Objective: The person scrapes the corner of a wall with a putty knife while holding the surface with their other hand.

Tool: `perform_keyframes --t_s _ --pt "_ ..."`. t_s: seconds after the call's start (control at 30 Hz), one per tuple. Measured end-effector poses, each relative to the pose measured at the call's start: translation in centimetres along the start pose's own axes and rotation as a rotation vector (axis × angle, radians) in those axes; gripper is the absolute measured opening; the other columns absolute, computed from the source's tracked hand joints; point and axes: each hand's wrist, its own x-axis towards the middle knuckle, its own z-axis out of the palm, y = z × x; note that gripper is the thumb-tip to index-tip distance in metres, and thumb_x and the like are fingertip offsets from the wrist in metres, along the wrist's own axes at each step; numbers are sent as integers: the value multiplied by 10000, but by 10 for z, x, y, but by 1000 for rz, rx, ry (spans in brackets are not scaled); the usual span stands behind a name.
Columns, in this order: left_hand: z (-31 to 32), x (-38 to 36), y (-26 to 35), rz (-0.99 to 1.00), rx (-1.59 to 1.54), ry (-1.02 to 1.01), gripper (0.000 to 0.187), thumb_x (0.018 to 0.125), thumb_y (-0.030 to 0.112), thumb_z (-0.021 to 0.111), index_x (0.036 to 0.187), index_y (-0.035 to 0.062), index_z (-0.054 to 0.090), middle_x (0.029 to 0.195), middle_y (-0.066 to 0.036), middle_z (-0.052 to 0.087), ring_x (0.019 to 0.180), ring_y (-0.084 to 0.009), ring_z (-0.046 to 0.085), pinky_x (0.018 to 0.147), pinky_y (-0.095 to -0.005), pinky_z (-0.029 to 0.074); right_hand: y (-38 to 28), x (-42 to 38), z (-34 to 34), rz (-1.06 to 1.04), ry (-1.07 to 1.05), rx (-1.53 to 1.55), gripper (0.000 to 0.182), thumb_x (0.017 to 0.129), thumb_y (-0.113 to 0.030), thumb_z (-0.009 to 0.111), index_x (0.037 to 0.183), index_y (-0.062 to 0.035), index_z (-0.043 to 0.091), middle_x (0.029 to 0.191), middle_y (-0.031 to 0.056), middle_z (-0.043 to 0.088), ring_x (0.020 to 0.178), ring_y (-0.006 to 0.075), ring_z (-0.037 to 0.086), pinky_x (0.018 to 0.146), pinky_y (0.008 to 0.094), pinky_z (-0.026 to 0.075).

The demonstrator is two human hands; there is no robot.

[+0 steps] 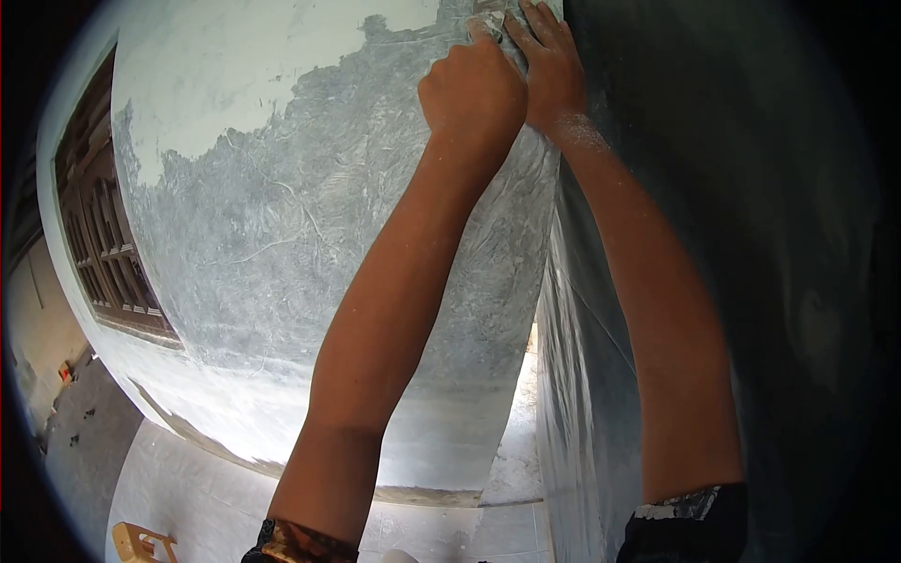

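Observation:
High on the wall [282, 225], at its right-hand edge, both of my hands are raised side by side. My left hand [474, 89] is closed, with the index finger pointing up against a small grey, white-smeared piece [492, 15] at the top of the view. What that piece is, and what the curled fingers grip, is hidden. Just to the right, my right hand [552, 70] lies with fingers stretched along the wall's edge, its wrist dusted white. Around them the wall is patchy grey, with a smooth pale coat [216, 75] at upper left.
A clear plastic sheet [568, 375] hangs beside the wall's right edge, with a dark surface [779, 235] beyond. To the left is a brown wooden shuttered window [108, 225]. A small wooden stool [141, 542] stands at lower left on the pale floor covering [197, 488].

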Motion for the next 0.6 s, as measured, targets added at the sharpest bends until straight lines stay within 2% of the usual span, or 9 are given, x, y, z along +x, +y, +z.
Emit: perform_keyframes --t_s 0.1,0.17,0.2,0.27,0.3,0.37,0.4,0.47,0.6 --pt "-3 -13 2 -18 -4 0 448 987 342 530 1281 9 590 930 -281 713 903 -455 711 811 -546 556 -4 -1 -9 -32 -31 -45 524 934 -221 613 1393 26 563 1576 217 386 1492 386 291 1219 478 237" --pt "-8 -19 5 -25 81 -112 545 997 249 513 1444 -57 454 942 -219 730 869 -361 738 748 -462 579 -4 -2 -9 -30 -41 -44 521 941 -227 607 1395 25 563 1575 218 388 1493 386 290 1221 476 232" --pt "-6 -17 4 -24 82 -113 545 997 249 513 1444 -57 454 942 -219 730 869 -361 738 748 -462 579 -3 -2 -9 -32 -53 -47 518 948 -233 601 1396 24 563 1574 219 389 1494 386 289 1223 473 227" --pt "0 -10 4 -30 -34 -18 500 987 327 522 1370 6 544 932 -278 716 912 -456 709 811 -544 557 0 -1 -3 -10 -30 -20 525 937 -239 618 1387 27 570 1578 217 383 1495 385 286 1223 474 227" --pt "3 -7 4 -34 -36 -19 500 987 327 522 1370 6 544 932 -278 716 912 -456 709 811 -544 557 1 -1 0 9 -8 10 533 927 -245 635 1379 30 576 1583 215 376 1496 385 283 1223 475 227" --pt "-1 -2 8 10 73 -48 543 996 245 510 1443 -57 455 921 -219 730 860 -362 739 742 -466 583 1 0 1 1 -6 6 531 922 -252 642 1366 33 586 1581 216 378 1496 385 284 1222 475 229" --pt "0 -4 7 9 72 -48 543 996 245 510 1443 -57 455 921 -219 730 860 -362 739 742 -466 583 1 -1 1 -2 -2 2 529 917 -258 649 1353 36 596 1580 217 380 1495 386 285 1221 476 231" --pt "1 -12 6 -37 -8 -13 503 987 315 510 1380 2 537 931 -285 713 910 -460 709 812 -549 556 1 -1 -5 -22 -13 0 509 936 -263 628 1350 31 601 1576 218 385 1493 386 289 1221 477 232" --pt "-2 -17 8 -81 -44 -89 506 983 309 511 1383 0 533 933 -284 714 913 -460 709 818 -549 556 -1 -2 -7 -33 -46 -19 489 953 -271 607 1345 21 610 1574 221 389 1491 389 294 1220 479 233"
